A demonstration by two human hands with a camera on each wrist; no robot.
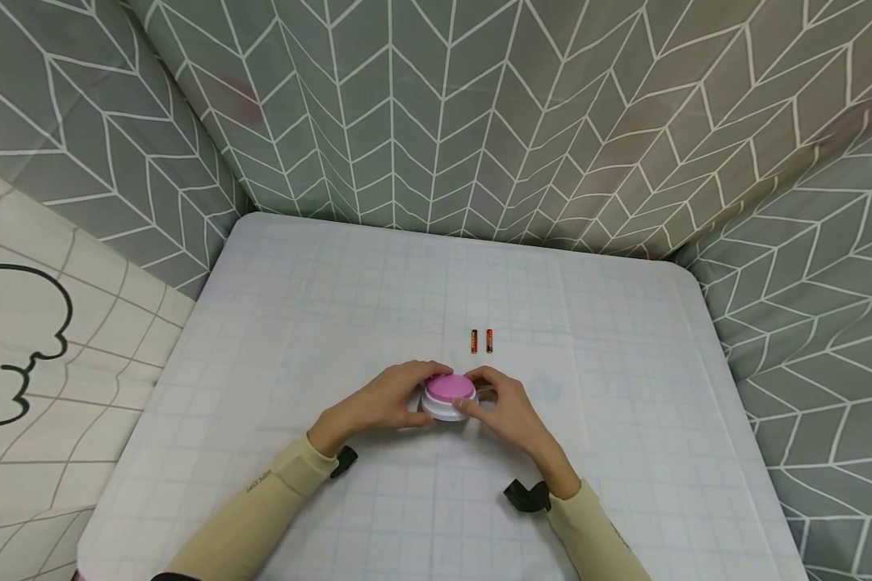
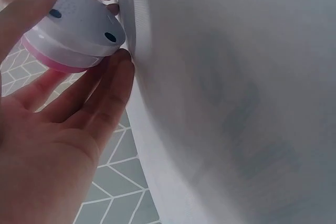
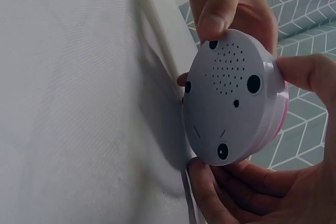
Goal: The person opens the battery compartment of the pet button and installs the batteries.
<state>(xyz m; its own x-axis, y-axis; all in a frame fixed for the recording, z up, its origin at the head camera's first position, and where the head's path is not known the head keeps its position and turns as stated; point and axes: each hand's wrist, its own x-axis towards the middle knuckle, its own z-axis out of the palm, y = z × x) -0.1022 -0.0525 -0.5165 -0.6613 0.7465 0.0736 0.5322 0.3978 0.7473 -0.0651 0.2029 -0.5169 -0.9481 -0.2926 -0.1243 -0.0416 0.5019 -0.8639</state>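
A round white device with a pink top point(image 1: 449, 394) is held between both hands just above the table point(image 1: 320, 323). My left hand point(image 1: 388, 399) grips its left side, thumb and fingers curled round the rim. Its right side is held by my right hand point(image 1: 505, 410). The right wrist view shows the device's white underside point(image 3: 231, 98), with speaker holes and black feet, and my right hand point(image 3: 252, 192) below it. In the left wrist view the device point(image 2: 73, 30) sits tilted above my left hand point(image 2: 47, 129). Two small batteries point(image 1: 482, 340) lie side by side just beyond the device.
The table is covered by a white gridded cloth, with its far edge point(image 1: 450, 234) against grey chevron-patterned fabric point(image 1: 436, 113) on three sides. A cream panel with a black outline point(image 1: 29, 347) stands at the left. Black wrist mounts point(image 1: 526, 494) sit on both sleeves.
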